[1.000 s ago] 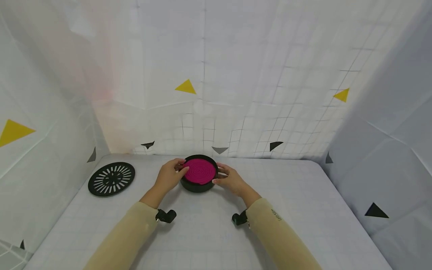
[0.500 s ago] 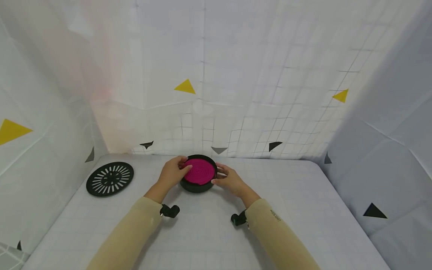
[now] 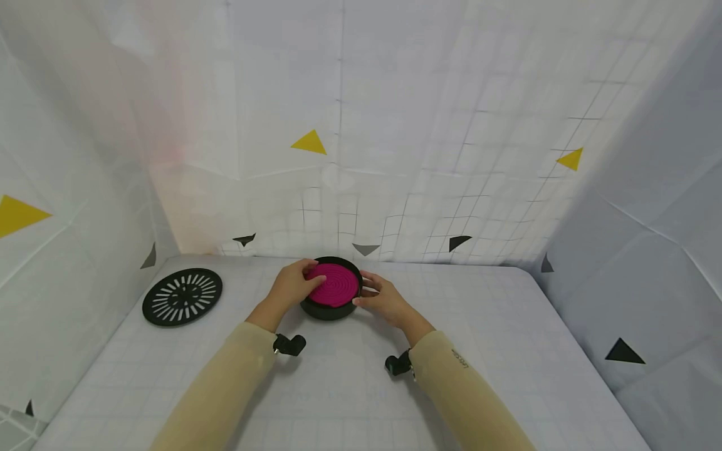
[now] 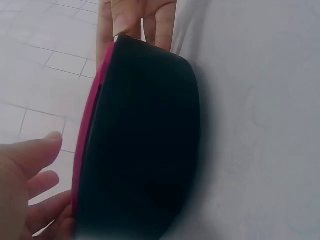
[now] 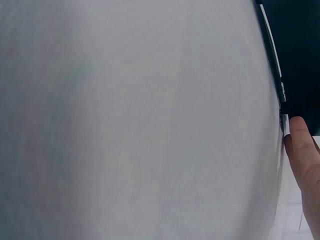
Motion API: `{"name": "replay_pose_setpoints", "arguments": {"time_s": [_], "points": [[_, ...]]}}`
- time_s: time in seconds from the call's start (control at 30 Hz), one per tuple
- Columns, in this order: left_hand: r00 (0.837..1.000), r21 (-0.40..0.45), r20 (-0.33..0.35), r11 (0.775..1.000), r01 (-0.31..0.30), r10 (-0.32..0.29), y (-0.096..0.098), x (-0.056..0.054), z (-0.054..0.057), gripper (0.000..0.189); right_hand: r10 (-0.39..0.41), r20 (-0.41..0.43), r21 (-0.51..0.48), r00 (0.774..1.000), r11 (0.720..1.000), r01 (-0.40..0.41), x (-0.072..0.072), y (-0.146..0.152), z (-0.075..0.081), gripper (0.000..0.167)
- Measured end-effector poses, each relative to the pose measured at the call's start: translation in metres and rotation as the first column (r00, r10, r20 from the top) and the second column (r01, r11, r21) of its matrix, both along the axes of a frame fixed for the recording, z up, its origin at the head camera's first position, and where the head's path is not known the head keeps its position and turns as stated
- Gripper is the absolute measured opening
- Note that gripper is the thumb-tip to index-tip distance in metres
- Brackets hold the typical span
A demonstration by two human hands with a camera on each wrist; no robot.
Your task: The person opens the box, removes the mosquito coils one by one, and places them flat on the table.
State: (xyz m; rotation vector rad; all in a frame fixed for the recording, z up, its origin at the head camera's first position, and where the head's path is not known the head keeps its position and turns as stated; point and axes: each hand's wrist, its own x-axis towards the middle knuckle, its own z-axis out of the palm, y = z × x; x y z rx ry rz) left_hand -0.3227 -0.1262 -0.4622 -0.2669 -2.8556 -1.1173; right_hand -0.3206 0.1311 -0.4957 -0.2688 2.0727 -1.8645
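Note:
A pink round coaster [image 3: 334,285] with concentric grooves lies in a black round holder [image 3: 328,313]. In the left wrist view the coaster's edge [image 4: 86,130] stands slightly above the rim of the holder [image 4: 145,135]. My left hand [image 3: 290,285] is at the coaster's left side, its thumb over the top in the head view. From the left wrist, that thumb [image 4: 42,150] looks apart from the coaster, and the other fingers reach its edge. My right hand [image 3: 386,304] grips the holder's right side between thumb and fingers; the right wrist view catches only part of this hand [image 5: 305,155].
A black slotted disc [image 3: 182,297] lies at the table's back left. The white table [image 3: 350,388] meets a sheet-covered back wall [image 3: 395,188], with similar sheets on both sides. A small dark camera is strapped at each wrist.
My left hand has shifted right, its thumb moving from the holder's left rim to over the pink coaster. My right hand and the holder have stayed nearly in place.

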Motion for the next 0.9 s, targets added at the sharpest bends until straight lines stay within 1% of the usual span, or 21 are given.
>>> {"name": "replay_pose_setpoints", "arguments": {"time_s": [0.1, 0.33, 0.57, 0.7, 0.9], "points": [[1.000, -0.012, 0.010, 1.000, 0.006, -0.006, 0.002, -0.001, 0.002, 0.052, -0.004, 0.006, -0.012, 1.000, 1.000, 0.004, 0.000, 0.001, 0.000, 0.081], [1.000, -0.004, 0.027, 1.000, 0.006, -0.006, 0.005, 0.000, 0.004, 0.050, -0.009, 0.009, -0.010, 1.000, 1.000, 0.009, 0.001, 0.001, 0.001, 0.081], [0.999, 0.019, 0.033, 1.000, -0.021, 0.020, 0.006, 0.002, 0.004, 0.049, -0.001, 0.004, 0.003, 1.000, 1.000, 0.001, 0.002, -0.002, 0.004, 0.081], [0.999, 0.046, 0.031, 0.999, -0.028, 0.027, 0.008, 0.003, 0.005, 0.048, -0.008, 0.012, 0.003, 1.000, 1.000, 0.008, 0.002, -0.002, 0.003, 0.081], [0.998, 0.123, 0.019, 0.991, -0.055, 0.053, 0.012, 0.005, 0.005, 0.046, -0.014, 0.009, -0.007, 1.000, 1.000, 0.014, 0.003, -0.002, 0.003, 0.080]]}}
